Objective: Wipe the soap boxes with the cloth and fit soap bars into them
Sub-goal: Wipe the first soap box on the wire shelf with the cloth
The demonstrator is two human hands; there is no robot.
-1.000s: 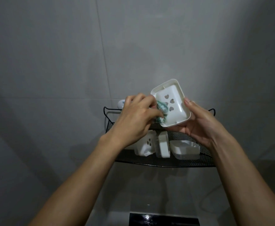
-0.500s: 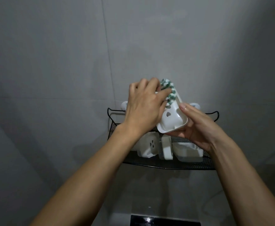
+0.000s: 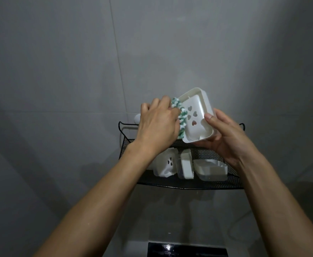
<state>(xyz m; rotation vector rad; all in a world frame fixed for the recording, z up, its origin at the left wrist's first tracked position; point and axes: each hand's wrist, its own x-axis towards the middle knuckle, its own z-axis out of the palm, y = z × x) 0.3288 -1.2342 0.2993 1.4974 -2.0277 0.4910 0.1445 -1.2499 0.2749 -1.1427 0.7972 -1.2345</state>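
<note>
Gripping: right hand [image 3: 230, 140] cradles a white soap box tray [image 3: 198, 115] from below and its right side, thumb hooked over the near right rim, fingers curled underneath. Left hand [image 3: 157, 125] is curled round a green-and-white cloth [image 3: 237, 117] waitGripping: right hand [image 3: 230, 140] cradles the held soap box tray [image 3: 198, 115] from below and from its right side, thumb hooked over the near right rim, fingers curled under the base. Left hand [image 3: 157, 125] is closed round a green-and-white cloth [image 3: 182, 125], pressing it against the tray's left edge. The tray is tilted, its open face toward the camera, in the air above the shelf.

Nearest: dark glossy object [image 3: 187, 251], bottom edge, unidentified.

Next: black mesh shelf [image 3: 189, 185] carrying three more white parts: a heart-holed insert [image 3: 167, 164], an upright box part [image 3: 186, 166], a shallow box [image 3: 210, 169]. No soap bars visible.

Far: grey tiled wall [image 3: 77, 71].

Handling, as judged: thin moulded plastic, light, stiff, likely slick if wet. Hold by the rim and long sides, not the pierced floor. Cloth is soft and nubby, and should conform to the corners.
</note>
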